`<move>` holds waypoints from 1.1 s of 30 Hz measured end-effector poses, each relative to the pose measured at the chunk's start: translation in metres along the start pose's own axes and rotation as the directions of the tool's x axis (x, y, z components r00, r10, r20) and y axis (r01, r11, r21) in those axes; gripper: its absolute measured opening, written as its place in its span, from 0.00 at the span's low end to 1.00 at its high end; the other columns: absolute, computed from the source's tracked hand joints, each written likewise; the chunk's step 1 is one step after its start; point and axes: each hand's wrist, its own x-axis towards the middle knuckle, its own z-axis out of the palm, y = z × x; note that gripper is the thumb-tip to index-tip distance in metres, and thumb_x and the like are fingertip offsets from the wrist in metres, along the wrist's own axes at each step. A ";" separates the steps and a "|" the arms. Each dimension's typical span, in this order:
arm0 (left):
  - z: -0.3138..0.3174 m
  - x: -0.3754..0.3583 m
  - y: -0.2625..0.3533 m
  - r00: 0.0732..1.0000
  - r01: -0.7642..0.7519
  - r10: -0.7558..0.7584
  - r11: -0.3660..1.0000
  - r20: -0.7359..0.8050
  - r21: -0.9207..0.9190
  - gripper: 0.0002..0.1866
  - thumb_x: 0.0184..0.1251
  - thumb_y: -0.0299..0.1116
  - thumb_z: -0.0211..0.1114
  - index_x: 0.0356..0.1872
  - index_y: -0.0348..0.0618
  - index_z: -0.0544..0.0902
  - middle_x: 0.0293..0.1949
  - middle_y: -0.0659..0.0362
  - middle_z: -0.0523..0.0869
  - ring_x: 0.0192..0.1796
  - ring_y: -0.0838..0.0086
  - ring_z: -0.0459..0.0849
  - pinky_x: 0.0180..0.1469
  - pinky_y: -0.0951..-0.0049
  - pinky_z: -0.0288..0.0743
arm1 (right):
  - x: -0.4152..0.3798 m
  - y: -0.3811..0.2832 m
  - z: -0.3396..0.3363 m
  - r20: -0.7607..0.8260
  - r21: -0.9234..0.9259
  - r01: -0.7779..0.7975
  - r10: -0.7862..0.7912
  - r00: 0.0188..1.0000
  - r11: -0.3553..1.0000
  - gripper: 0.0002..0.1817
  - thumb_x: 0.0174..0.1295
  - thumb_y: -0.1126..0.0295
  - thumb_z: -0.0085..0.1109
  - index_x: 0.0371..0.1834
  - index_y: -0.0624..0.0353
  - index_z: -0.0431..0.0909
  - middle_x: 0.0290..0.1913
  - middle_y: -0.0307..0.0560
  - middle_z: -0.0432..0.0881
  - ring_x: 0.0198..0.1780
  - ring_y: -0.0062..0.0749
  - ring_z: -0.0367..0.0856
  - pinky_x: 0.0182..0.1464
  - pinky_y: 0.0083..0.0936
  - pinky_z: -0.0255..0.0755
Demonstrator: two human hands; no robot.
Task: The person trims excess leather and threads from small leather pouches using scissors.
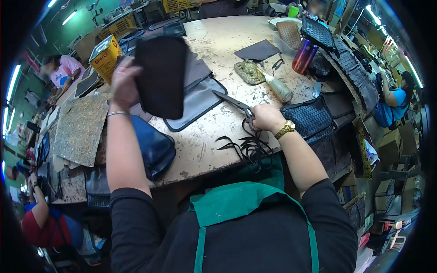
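My left hand [125, 84] holds up a dark, round-cornered panel [161, 75] by its left edge, above the worktable [207, 150]. The fingers are slightly blurred. My right hand [266, 117] is closed round the handles of a pair of scissors [234, 103], whose blades point up and to the left. A grey piece with black edging [198, 102] lies on the table, partly behind the raised panel. Thin black strips [248, 148] lie in a tangle below my right hand, at the near edge. The blue pouch [150, 148] rests beside my left forearm.
A yellow tin [104, 57] stands at the back left, above a worn board [81, 127]. Toward the right are a glue-stained pad [249, 73], a cone-shaped container [278, 88], a metallic bottle [305, 57] and woven black pieces [308, 116]. Other people are around the table.
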 end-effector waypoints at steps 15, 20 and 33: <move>0.120 -0.077 -0.047 0.747 -0.211 0.115 0.975 -0.654 -0.069 0.12 0.59 0.28 0.54 0.44 0.40 0.69 0.38 0.59 0.76 0.42 0.75 0.73 0.48 0.74 0.67 | -0.064 -0.048 -0.014 -0.441 0.823 0.401 -0.009 0.897 -0.404 0.13 0.53 0.63 0.59 0.25 0.61 0.70 0.23 0.36 0.73 0.28 0.15 0.70 0.29 0.16 0.68; 0.143 -0.106 -0.033 0.967 -0.112 -0.078 0.722 -0.241 -0.683 0.14 0.60 0.30 0.57 0.46 0.42 0.67 0.40 0.61 0.74 0.42 0.78 0.73 0.45 0.74 0.69 | -0.070 -0.043 -0.018 -0.450 0.885 0.461 0.137 0.882 -0.063 0.09 0.45 0.77 0.62 0.20 0.57 0.69 0.19 0.31 0.67 0.21 0.13 0.64 0.24 0.12 0.57; 0.154 -0.129 -0.040 0.943 0.121 -0.296 0.728 -0.150 -0.675 0.16 0.56 0.18 0.51 0.47 0.36 0.70 0.44 0.54 0.76 0.46 0.67 0.77 0.51 0.66 0.72 | -0.094 -0.019 -0.031 -0.564 0.787 0.614 0.337 0.754 -0.057 0.08 0.52 0.77 0.58 0.24 0.58 0.67 0.21 0.36 0.72 0.20 0.14 0.71 0.19 0.08 0.63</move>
